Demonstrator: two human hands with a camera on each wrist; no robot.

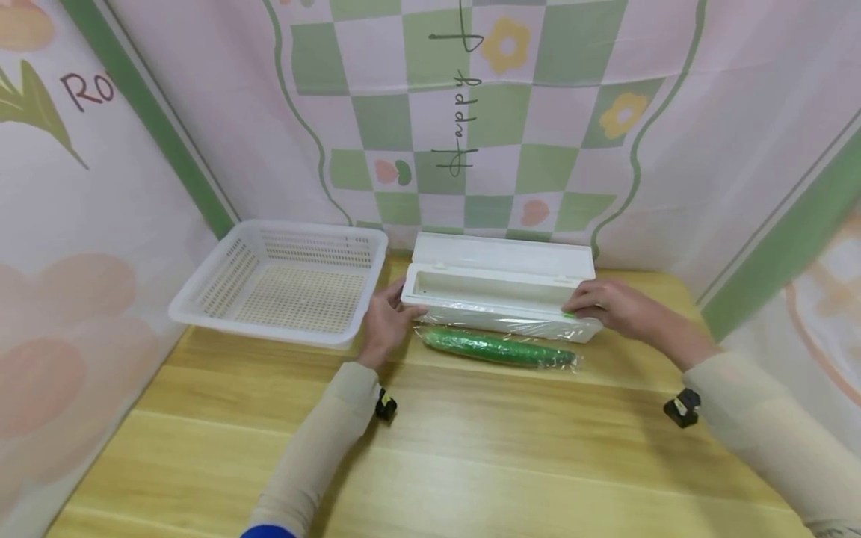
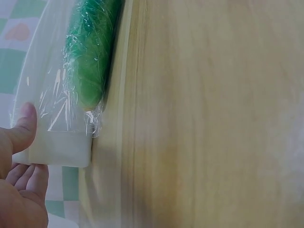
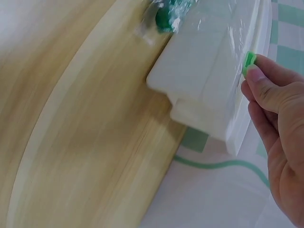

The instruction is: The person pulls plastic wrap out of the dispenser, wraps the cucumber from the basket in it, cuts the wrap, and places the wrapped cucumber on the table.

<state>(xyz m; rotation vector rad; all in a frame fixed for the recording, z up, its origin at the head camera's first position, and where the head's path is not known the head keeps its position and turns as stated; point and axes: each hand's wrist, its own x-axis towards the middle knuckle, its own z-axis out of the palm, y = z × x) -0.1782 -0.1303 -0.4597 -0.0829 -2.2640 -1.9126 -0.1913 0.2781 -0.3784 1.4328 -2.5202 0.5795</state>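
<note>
A long white cling film dispenser (image 1: 501, 255) lies on the table with its lid tipped back, its trough showing. My left hand (image 1: 385, 325) holds its left end, thumb on the front and fingers around the end, as the left wrist view shows too. At the right end, my right hand (image 1: 622, 308) pinches a small bright green slide cutter (image 3: 248, 62) between thumb and forefinger, at the dispenser's top front edge. Clear film (image 2: 52, 107) runs down the dispenser's front to a green cucumber (image 1: 494, 348), which lies wrapped in it just before the dispenser.
A white slotted plastic basket (image 1: 202, 323) stands to the left, close to my left hand. Behind the wooden table (image 1: 471, 456) hangs a checked, printed cloth (image 1: 437, 119). Each sleeve carries a small black camera at the wrist.
</note>
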